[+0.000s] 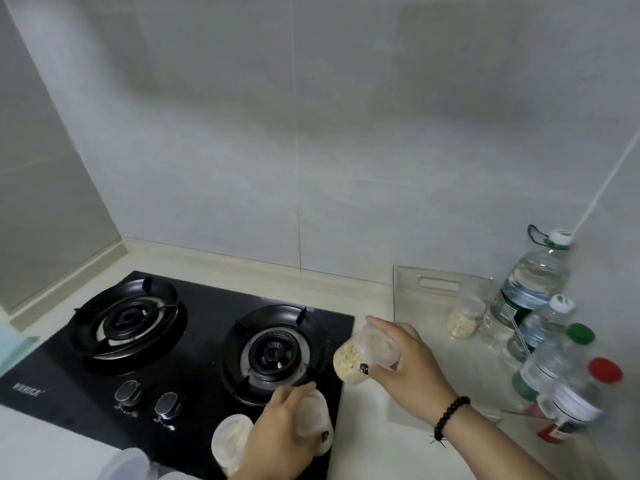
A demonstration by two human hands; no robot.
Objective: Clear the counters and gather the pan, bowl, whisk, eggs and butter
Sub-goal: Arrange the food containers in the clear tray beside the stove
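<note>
Right hand (403, 367) is clamped round a small clear plastic jar of pale yellow grains (360, 358), held tilted in the air above the right edge of the black glass two-burner gas hob (194, 344); likely being carried off toward the cluster at right, judged from the clearing task. Left hand (287, 427) is closed on a whitish translucent lidded container (317, 422), low over the hob's front edge; a second, similar container (230, 441) is just beside it, and contact between the two cannot be told.

A matching grain jar (464, 318) is parked on the clear cutting board (429, 285) on the pale counter (374, 455), near the clear water bottles (530, 289), so like items appear grouped.

Pan, bowl, whisk, eggs and butter are not seen anywhere. Bottom-left objects are cut off; the right-hand bottles are blurred.
</note>
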